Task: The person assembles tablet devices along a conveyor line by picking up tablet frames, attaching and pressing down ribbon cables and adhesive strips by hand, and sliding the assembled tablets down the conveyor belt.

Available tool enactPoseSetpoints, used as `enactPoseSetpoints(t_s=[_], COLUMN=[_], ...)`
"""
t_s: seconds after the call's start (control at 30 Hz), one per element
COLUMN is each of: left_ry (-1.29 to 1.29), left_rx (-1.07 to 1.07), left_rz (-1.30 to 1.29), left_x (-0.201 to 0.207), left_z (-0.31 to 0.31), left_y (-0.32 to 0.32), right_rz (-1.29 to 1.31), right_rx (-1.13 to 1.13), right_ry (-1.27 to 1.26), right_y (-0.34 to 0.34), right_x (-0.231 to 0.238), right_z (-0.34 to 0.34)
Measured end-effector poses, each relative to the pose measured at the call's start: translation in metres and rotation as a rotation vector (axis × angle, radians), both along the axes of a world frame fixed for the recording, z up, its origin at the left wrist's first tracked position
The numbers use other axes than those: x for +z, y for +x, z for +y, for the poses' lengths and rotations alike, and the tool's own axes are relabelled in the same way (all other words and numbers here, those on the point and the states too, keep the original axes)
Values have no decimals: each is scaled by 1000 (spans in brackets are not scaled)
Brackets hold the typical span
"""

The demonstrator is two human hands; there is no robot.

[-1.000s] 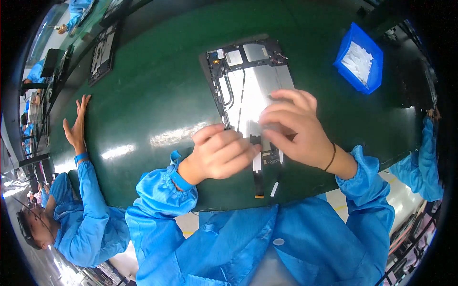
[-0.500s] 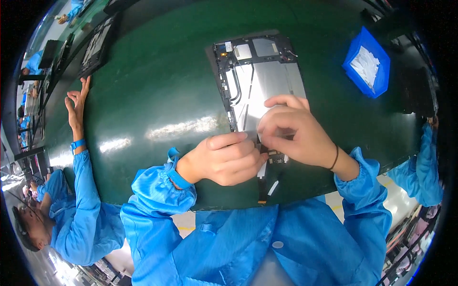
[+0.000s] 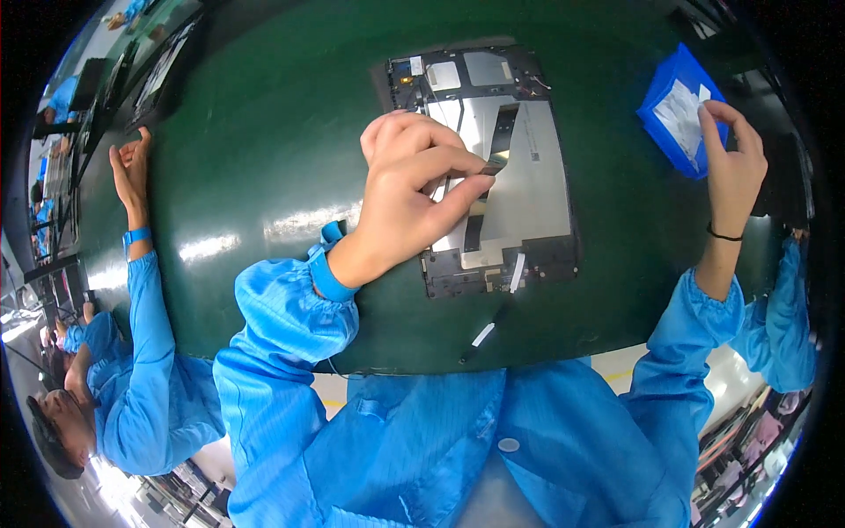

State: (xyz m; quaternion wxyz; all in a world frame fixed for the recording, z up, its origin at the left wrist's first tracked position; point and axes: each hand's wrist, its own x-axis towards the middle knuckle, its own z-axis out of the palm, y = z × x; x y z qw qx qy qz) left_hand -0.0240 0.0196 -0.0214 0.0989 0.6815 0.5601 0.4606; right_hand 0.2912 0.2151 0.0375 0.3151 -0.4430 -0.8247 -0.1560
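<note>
My left hand (image 3: 414,189) pinches a dark flex ribbon cable (image 3: 502,132) between thumb and fingertips, above an opened tablet-like device (image 3: 546,202). The cable stands out at a slant, one end up and the other down toward the device's lower edge. My right hand (image 3: 738,158) is at the blue bin (image 3: 656,84), its thumb and fingers pinched on a small white strip (image 3: 704,92). Folded white slips (image 3: 682,119) fill the bin. A white tab (image 3: 518,273) sticks up at the device's lower edge. Below it on the table lies a thin dark strip with a white label (image 3: 482,334).
The green table (image 3: 264,132) stretches under everything. At left, a co-worker's arm (image 3: 150,299) in a blue sleeve rests a hand on the table edge near dark panels (image 3: 167,70). Another blue sleeve (image 3: 779,326) shows at the far right.
Both hands were together at the device's lower edge. The left has risen with the ribbon cable; the right has moved right and up to the blue bin.
</note>
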Motion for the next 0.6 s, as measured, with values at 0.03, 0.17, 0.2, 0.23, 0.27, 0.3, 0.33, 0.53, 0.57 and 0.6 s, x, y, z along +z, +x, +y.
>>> enactPoseSetpoints(t_s=[0.03, 0.17, 0.2, 0.23, 0.27, 0.3, 0.33, 0.53, 0.57, 0.6], left_ry=[-26, -100, -139, -147, -141, -136, -139, -188, -181, -174], left_rx=[17, 77, 98, 96, 102, 107, 104, 111, 110, 109], left_rz=[15, 11, 57, 54, 72, 91, 86, 99, 107, 116], left_x=[-2, -5, -7, -7, -7, -7, -8, -9, -8, -9], left_z=[0, -5, -12, -10, -11, -11, -11, -7, -7, -7], left_y=[0, -3, -6, -4, -3, -2, -1, 4, 5, 5], right_rz=[-111, -55, -39, -44, -93, -140, -224, -301, -301, -322], right_rx=[-81, 21, 242, 433, 547, 660, 764, 1188, 1188, 1165], right_ry=[14, -10, -45, -72, -197, -324, -377, -761, -763, -747], right_y=[5, -16, -37, -50, -62, -72, -76, -93, -94, -95], right_x=[-3, 0, -7, -5, -4, -6, -10, -27, -28, -29], right_z=[4, -15, -27, -41, -57, -71, -82, -119, -119, -119])
